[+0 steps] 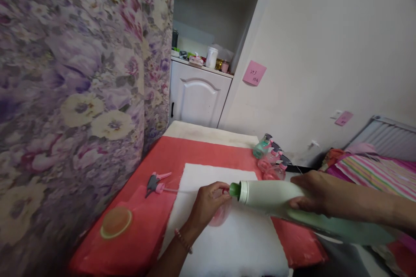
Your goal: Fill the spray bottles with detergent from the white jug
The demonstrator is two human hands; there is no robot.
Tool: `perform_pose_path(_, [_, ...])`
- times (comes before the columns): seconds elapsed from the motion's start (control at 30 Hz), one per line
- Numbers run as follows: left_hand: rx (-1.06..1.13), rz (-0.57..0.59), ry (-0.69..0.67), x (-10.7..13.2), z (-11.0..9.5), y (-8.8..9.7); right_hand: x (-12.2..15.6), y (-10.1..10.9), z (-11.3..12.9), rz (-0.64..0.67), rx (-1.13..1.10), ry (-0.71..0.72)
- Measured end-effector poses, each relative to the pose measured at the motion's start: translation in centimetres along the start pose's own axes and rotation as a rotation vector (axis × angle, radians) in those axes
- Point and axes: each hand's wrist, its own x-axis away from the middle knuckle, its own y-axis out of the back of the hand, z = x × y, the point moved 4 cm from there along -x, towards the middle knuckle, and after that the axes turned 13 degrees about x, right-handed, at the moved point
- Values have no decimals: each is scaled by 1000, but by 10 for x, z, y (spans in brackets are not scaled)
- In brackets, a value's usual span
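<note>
My left hand (211, 201) is closed round the neck of a small clear pink bottle (220, 215), which stands on a white cloth (240, 242). In my right hand (316, 192) is a large pale green bottle (273, 194), tipped nearly level. Its darker green spout (234, 189) is right by the pink bottle's mouth. Whether liquid flows, I cannot tell. To the left lies a grey and pink trigger spray head (156, 184), its thin tube reaching toward the white cloth. A round cap-like piece (116, 222) with a yellow-green rim rests nearer to me.
Red cloth (201, 149) covers much of the table. Several small spray bottles (273, 164), green and pink, stand at its right back edge. A floral curtain (81, 95) hangs at the left. Behind are a white cabinet (198, 93) and, rightward, a bed (377, 169).
</note>
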Motion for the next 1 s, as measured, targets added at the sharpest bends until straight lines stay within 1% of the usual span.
perform_pose_path(0.13, [0,-3,-7,0,0,0,-1,0,-1,-17,-9,9])
perform_pose_path(0.27, [11,-5,6,0,-2,0,-1,-2,-3,-6,-20,33])
perform_pose_path(0.57, [37,-8,17,0,1,-1,-1,-2,-3,-23,4,8])
perform_pose_path(0.8, [29,-19,11,0,-3,-1,0,1,1,6,8,-1])
perform_pose_path(1.0, [4,-25,10,0,-3,0,0,1,0,-4,11,-8])
